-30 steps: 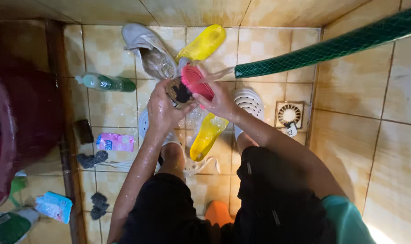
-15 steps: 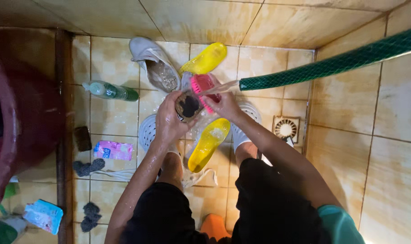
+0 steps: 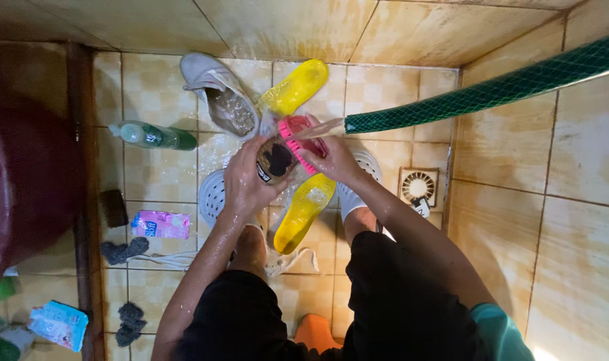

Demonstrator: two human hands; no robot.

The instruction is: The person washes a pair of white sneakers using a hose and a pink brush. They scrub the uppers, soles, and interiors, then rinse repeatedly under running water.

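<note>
My left hand [image 3: 245, 182] grips a wet shoe [image 3: 275, 159] with its dark opening facing up. My right hand [image 3: 336, 160] holds a pink scrub brush [image 3: 295, 132] against that shoe. Water streams from the end of a green hose [image 3: 491, 90] onto the brush and the shoe. Both hands are wet and close together above the tiled floor.
A grey shoe [image 3: 217, 93] and two yellow slippers [image 3: 295, 87] [image 3: 303, 212] lie on the floor. A green bottle [image 3: 154, 136], a pink packet [image 3: 160, 224], a floor drain [image 3: 418, 187] and a dark red tub [image 3: 23, 180] stand around.
The view has tilted a little, so the hands sit lower in frame. The brush has shifted over the shoe under the running water.
</note>
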